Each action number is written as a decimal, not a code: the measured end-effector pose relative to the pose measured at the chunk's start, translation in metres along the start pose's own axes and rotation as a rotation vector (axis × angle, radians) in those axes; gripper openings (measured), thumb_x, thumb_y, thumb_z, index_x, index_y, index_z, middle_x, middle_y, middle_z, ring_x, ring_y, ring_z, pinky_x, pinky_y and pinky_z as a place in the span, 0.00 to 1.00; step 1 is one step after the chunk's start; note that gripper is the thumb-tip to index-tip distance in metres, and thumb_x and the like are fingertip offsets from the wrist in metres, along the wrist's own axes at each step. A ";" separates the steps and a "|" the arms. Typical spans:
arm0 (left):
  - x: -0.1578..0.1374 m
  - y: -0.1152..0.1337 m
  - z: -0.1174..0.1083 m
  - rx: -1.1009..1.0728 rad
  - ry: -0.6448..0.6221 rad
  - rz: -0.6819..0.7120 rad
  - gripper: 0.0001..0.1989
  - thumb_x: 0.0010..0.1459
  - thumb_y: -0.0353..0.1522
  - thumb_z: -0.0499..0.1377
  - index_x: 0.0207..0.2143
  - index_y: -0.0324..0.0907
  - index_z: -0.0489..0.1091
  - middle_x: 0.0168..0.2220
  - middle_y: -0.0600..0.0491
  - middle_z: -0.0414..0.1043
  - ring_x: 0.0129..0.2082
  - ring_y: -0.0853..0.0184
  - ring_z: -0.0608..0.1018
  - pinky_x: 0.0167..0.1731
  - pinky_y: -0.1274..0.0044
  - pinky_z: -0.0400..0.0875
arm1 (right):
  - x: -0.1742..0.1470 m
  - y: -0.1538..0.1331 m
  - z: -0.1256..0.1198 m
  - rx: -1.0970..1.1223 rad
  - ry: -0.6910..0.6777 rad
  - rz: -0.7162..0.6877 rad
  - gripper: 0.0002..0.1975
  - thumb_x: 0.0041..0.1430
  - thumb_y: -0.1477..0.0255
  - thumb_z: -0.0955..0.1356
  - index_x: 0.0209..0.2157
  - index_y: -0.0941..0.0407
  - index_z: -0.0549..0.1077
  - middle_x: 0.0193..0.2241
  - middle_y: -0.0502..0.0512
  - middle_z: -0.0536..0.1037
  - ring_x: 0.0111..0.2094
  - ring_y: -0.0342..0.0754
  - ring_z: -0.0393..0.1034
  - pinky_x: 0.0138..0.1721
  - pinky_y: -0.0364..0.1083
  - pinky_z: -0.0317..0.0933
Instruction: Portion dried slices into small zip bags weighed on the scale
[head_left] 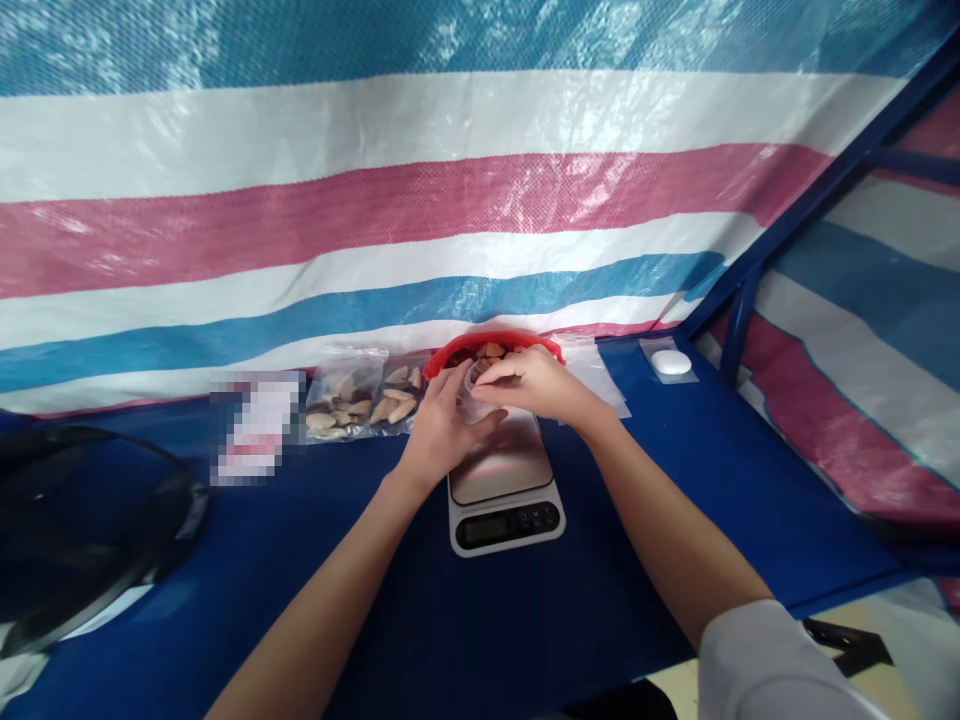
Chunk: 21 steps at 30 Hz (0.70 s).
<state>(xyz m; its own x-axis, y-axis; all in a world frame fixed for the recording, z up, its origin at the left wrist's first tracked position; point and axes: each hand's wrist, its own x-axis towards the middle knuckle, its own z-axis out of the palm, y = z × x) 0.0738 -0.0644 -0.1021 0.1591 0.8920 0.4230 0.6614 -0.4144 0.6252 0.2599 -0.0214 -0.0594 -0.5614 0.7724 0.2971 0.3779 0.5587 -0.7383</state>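
Over a white kitchen scale (pixel 502 465) with a metal top, both hands work at a small clear plastic bag (pixel 472 400). My left hand (pixel 442 425) curls around the bag's left side, with its thumb stretched out to the right above the scale. The fingers of my right hand (pixel 536 385) are closed in a pinch on the bag's rim. Just behind the hands lies a red bag or container (pixel 457 345) of brown, stone-like pieces (pixel 491 351), partly hidden by my fingers. What the clear bag contains, if anything, cannot be made out.
Left of the scale lie two clear bags of similar pieces (pixel 341 408) (pixel 394 400) and a blurred packet (pixel 259 425). Flat clear bags (pixel 592 370) and a white oval object (pixel 671 362) are at right. A black round object (pixel 90 530) stands far left. Striped sheeting (pixel 375 200) backs the blue table (pixel 360 640).
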 end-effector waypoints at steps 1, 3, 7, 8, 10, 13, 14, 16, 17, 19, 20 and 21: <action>-0.001 -0.001 0.000 -0.006 -0.001 0.000 0.36 0.52 0.41 0.70 0.61 0.43 0.65 0.57 0.41 0.73 0.58 0.52 0.75 0.58 0.58 0.71 | 0.000 0.003 0.000 0.077 0.017 0.012 0.09 0.59 0.66 0.72 0.34 0.54 0.84 0.30 0.51 0.83 0.31 0.46 0.74 0.36 0.45 0.65; -0.002 -0.002 0.000 -0.019 0.003 0.004 0.36 0.52 0.42 0.70 0.61 0.44 0.65 0.57 0.42 0.73 0.59 0.52 0.74 0.58 0.58 0.71 | 0.000 0.007 0.001 0.221 0.044 0.036 0.11 0.57 0.64 0.72 0.36 0.55 0.84 0.33 0.53 0.83 0.35 0.49 0.76 0.38 0.46 0.69; -0.002 0.004 -0.002 -0.050 0.040 0.009 0.39 0.51 0.44 0.71 0.63 0.44 0.64 0.59 0.42 0.72 0.61 0.51 0.72 0.60 0.58 0.69 | 0.001 0.009 0.007 0.326 0.057 0.048 0.12 0.56 0.62 0.74 0.37 0.55 0.84 0.33 0.53 0.84 0.36 0.50 0.77 0.41 0.48 0.71; -0.001 0.007 -0.004 -0.060 0.050 0.015 0.39 0.51 0.43 0.70 0.62 0.43 0.64 0.59 0.42 0.72 0.61 0.51 0.72 0.60 0.59 0.69 | 0.001 0.008 0.008 0.327 0.043 0.044 0.12 0.56 0.62 0.74 0.37 0.55 0.84 0.33 0.53 0.84 0.37 0.50 0.78 0.41 0.48 0.72; 0.001 0.011 -0.007 -0.085 0.061 0.031 0.35 0.53 0.42 0.69 0.61 0.42 0.65 0.57 0.42 0.73 0.59 0.52 0.74 0.60 0.60 0.69 | 0.001 0.004 0.010 0.324 0.028 0.035 0.11 0.56 0.63 0.74 0.37 0.55 0.84 0.34 0.54 0.84 0.37 0.50 0.78 0.43 0.49 0.72; 0.004 0.014 -0.012 -0.110 0.076 0.027 0.28 0.55 0.40 0.67 0.57 0.42 0.69 0.54 0.44 0.76 0.55 0.54 0.77 0.58 0.62 0.71 | -0.001 0.000 0.006 0.323 0.057 0.037 0.12 0.56 0.62 0.74 0.38 0.54 0.84 0.36 0.54 0.85 0.38 0.51 0.79 0.44 0.50 0.73; 0.004 0.013 -0.013 -0.109 0.082 0.016 0.27 0.55 0.40 0.67 0.55 0.43 0.70 0.53 0.44 0.77 0.54 0.54 0.78 0.57 0.63 0.72 | -0.001 0.001 0.003 0.326 0.069 0.044 0.13 0.55 0.61 0.75 0.39 0.54 0.84 0.37 0.54 0.85 0.38 0.51 0.79 0.45 0.50 0.73; 0.005 0.010 -0.016 -0.098 0.102 -0.009 0.26 0.55 0.41 0.68 0.54 0.43 0.71 0.52 0.44 0.78 0.53 0.53 0.79 0.56 0.62 0.72 | -0.002 0.004 -0.008 0.317 0.086 0.074 0.14 0.56 0.60 0.74 0.40 0.54 0.84 0.39 0.54 0.85 0.40 0.52 0.80 0.45 0.50 0.73; 0.006 0.009 -0.018 -0.091 0.114 -0.020 0.26 0.54 0.42 0.68 0.53 0.43 0.72 0.52 0.44 0.78 0.53 0.53 0.79 0.56 0.62 0.72 | -0.002 0.006 -0.014 0.294 0.093 0.091 0.15 0.57 0.60 0.74 0.41 0.54 0.84 0.40 0.55 0.85 0.41 0.52 0.80 0.46 0.50 0.73; 0.007 0.006 -0.021 -0.082 0.137 -0.043 0.27 0.53 0.42 0.69 0.53 0.43 0.72 0.52 0.44 0.78 0.53 0.52 0.79 0.56 0.62 0.72 | -0.001 0.014 -0.025 0.166 0.091 0.122 0.15 0.59 0.60 0.72 0.43 0.53 0.83 0.42 0.55 0.85 0.42 0.52 0.80 0.47 0.49 0.71; 0.007 0.005 -0.022 -0.081 0.146 -0.050 0.27 0.53 0.43 0.69 0.53 0.42 0.72 0.52 0.44 0.78 0.53 0.52 0.79 0.56 0.62 0.73 | 0.000 0.017 -0.029 0.073 0.083 0.131 0.14 0.60 0.61 0.72 0.43 0.53 0.83 0.42 0.54 0.85 0.42 0.53 0.80 0.47 0.49 0.70; 0.007 0.005 -0.023 -0.082 0.151 -0.056 0.27 0.53 0.43 0.70 0.53 0.42 0.73 0.52 0.44 0.79 0.53 0.52 0.79 0.56 0.62 0.73 | 0.001 0.021 -0.032 -0.026 0.070 0.140 0.13 0.61 0.63 0.71 0.44 0.52 0.83 0.42 0.54 0.85 0.43 0.53 0.79 0.48 0.49 0.69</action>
<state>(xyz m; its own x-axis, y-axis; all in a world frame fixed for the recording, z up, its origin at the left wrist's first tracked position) 0.0610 -0.0639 -0.0809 0.0081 0.8796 0.4756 0.6035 -0.3835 0.6991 0.2908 0.0013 -0.0552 -0.4493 0.8621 0.2345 0.4688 0.4509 -0.7596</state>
